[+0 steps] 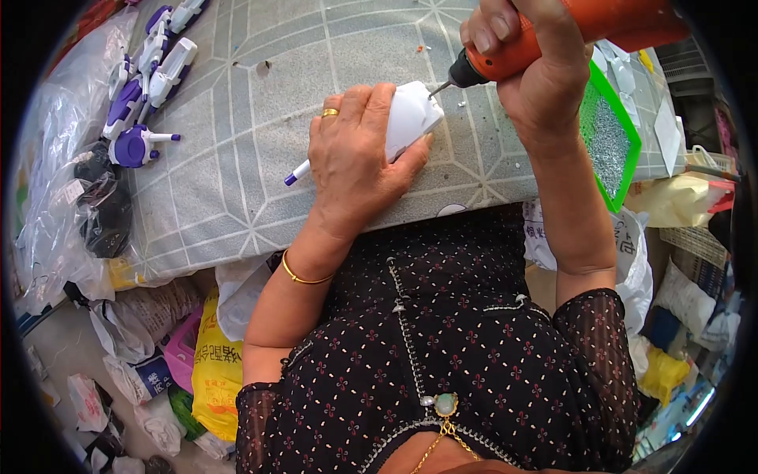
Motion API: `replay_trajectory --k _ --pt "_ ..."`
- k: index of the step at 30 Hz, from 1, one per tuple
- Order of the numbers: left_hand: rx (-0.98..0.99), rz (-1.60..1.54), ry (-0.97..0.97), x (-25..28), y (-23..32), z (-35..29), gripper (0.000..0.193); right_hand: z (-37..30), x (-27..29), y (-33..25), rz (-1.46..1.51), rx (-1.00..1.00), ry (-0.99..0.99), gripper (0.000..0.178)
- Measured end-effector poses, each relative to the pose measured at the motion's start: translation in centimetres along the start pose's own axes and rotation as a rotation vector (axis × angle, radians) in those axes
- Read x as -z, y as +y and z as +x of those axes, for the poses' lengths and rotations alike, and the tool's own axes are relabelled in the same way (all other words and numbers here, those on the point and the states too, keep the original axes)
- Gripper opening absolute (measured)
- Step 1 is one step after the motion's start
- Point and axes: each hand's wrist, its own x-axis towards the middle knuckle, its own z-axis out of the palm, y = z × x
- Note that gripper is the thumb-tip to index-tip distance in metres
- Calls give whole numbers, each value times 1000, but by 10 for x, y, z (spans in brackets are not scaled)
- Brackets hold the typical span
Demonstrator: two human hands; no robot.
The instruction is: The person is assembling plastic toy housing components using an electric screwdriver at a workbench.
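My left hand (357,150) is wrapped over a white plastic toy part (410,118) and presses it to the table. A thin white rod with a purple tip (296,174) sticks out from under that hand. An orange power screwdriver (584,31) is gripped in my right hand (545,71). Its black chuck holds a slim metal bit (442,89), whose tip is at the far right edge of the white part. My palm and fingers hide much of the part.
Several finished-looking white and purple toy pieces (130,146) lie at the far left beside clear plastic wrap (59,158) and a black bag (103,205). A green tray (632,150) of small metal screws stands on the right. Bags, including a yellow one (217,371), crowd the floor.
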Motion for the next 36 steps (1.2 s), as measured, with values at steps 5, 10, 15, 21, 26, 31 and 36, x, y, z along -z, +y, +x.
replay_trajectory --k 5,10,15,21,26,31,36 --pt "-19 12 3 -4 -5 -2 64 -10 -12 -6 9 -14 13 23" --pt "-32 15 11 -4 -3 -1 64 -19 -6 -9 -9 3 -47 23" --pt "-23 8 9 -4 -4 -1 64 -21 -3 -7 29 39 -49 24" --pt "-35 10 8 -5 -6 -1 64 -20 0 -4 52 32 -40 24" --pt "-54 32 1 -5 -5 0 64 -18 -5 -3 23 9 -12 23" --pt "-68 30 -4 -3 -5 1 63 -14 -11 -3 28 -46 25 23" --pt "-54 44 -38 -3 -4 1 63 -2 -13 -5 -162 -126 -192 21"
